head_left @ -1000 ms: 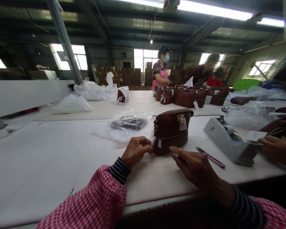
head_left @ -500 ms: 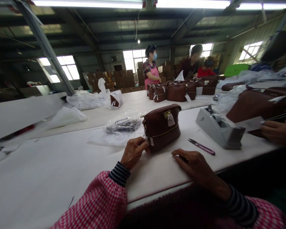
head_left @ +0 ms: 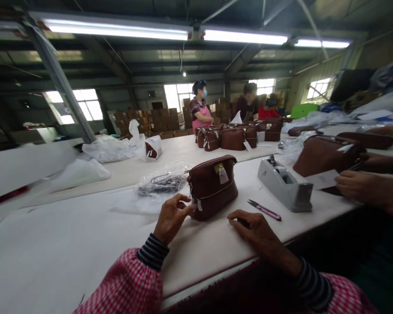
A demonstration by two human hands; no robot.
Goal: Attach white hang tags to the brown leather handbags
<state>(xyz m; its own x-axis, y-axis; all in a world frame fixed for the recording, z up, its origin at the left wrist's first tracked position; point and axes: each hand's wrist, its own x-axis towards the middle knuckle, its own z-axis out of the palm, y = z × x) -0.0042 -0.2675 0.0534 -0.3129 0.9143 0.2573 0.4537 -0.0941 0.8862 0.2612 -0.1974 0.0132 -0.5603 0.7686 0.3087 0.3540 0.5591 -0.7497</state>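
Note:
A dark brown leather handbag [head_left: 212, 192] stands upright on the white worktable, with a gold clasp, a zip around its lower part and white-wrapped tags. My left hand [head_left: 173, 216] is at the bag's left end, thumb and forefinger apart beside a white-wrapped zip pull [head_left: 199, 205]. The thumb tip appears to touch the bag. To the right of the bag, my right hand [head_left: 253, 226] rests on the table near the front edge, fingers loosely bent and apart, with nothing visible in it. Pink-handled thread snips [head_left: 265, 210] lie just beyond it.
A grey tape dispenser [head_left: 284, 185] stands right of the bag. Behind my left hand lies a clear plastic bag [head_left: 162, 183] of dark chain or straps. At right, a co-worker's hand [head_left: 353, 185] is beside another brown bag [head_left: 327, 155]. More bags [head_left: 236, 138] stand farther back.
The camera view has tilted upward and shifted slightly right. My left thumb and forefinger have spread apart at the bag's end. The bag and my right hand stay in about the same place.

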